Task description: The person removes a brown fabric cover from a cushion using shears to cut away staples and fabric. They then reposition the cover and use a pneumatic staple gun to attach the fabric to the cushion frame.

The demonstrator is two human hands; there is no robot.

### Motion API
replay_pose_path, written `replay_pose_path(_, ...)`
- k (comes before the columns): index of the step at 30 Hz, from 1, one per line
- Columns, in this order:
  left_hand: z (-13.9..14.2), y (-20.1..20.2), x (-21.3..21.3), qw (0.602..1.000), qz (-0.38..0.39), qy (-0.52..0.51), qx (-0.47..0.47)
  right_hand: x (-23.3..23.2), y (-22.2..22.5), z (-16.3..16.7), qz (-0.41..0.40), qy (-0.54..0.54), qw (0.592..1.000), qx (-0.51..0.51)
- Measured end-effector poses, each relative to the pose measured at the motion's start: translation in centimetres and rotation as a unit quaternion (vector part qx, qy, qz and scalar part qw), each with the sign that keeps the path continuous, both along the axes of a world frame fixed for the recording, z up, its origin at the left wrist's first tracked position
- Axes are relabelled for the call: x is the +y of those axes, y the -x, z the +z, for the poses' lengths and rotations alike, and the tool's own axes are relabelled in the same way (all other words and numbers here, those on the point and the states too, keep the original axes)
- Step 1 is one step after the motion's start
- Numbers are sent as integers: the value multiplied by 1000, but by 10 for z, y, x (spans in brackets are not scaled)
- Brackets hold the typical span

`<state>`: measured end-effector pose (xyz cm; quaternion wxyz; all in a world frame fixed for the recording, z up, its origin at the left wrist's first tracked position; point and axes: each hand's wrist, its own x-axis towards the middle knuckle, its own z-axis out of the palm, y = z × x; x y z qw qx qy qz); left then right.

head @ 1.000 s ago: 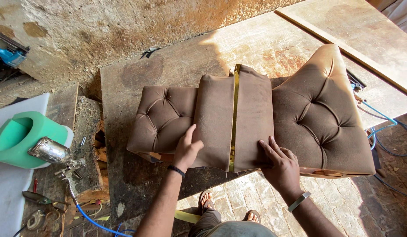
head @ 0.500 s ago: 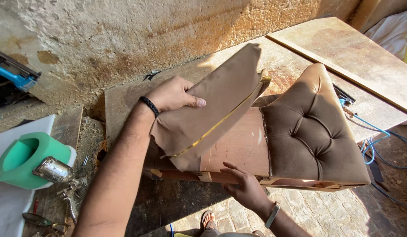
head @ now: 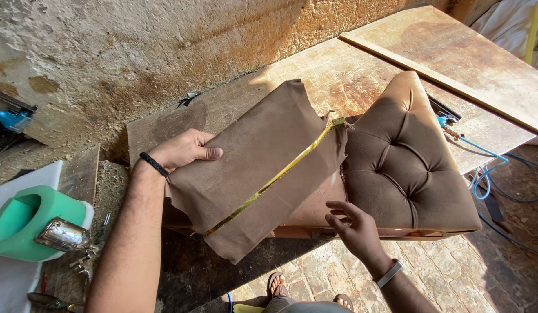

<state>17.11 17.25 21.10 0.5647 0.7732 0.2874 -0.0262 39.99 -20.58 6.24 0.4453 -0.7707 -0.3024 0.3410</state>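
1. The left hand (head: 185, 150) is clenched on a flap of brown fabric (head: 254, 168), thumb on top and fingers tucked behind the upper left edge, so this grip holds the cloth lifted off the piece beneath it.
2. A gold trim strip (head: 275, 178) runs slantwise across the flap, from just right of and above the left grip down to the cloth's lower edge.
3. The right hand (head: 353, 229) is released, fingers spread and bent, holding nothing; it sits at the front edge of the upholstered piece, just below the flap's right side. Whether the fingertips touch the edge cannot be told.
4. A brown tufted cushion (head: 405, 159) with buttoned diamond folds lies just right of and above the right grip, joined to the fabric.
5. All of this rests on a worn wooden surface (head: 338, 75), which stretches beyond both hands toward a rough plaster wall (head: 135, 46).
6. Well to the left of the left grip stands a green foam roll (head: 25, 223) with a shiny metal tool (head: 63, 235) against it.
7. Far right of the right grip, a blue hose (head: 483, 174) trails down over the brick floor (head: 454, 272).
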Motion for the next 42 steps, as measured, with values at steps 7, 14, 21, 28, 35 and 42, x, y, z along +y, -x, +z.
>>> replay_pose_path(7,-22,-9,-19,999,1,44,0,24,1,20,0,-56,986,-157)
replay_pose_path(14,-31,-4,-18,999,25,32,17,29,13,19,26,-49,991,-122)
replay_pose_path(21,-47,0,-7,997,46,60,20,24,17,17,43,-31,989,-141)
replay_pose_path(28,-82,-25,-15,954,130,-241,123,24,29,9,91,4,991,-99)
replay_pose_path(35,-126,-105,-87,895,3,-427,129,29,34,-5,65,-23,994,-80)
replay_pose_path(42,-147,-107,-95,852,-17,-508,126,34,21,-29,7,-42,996,-76)
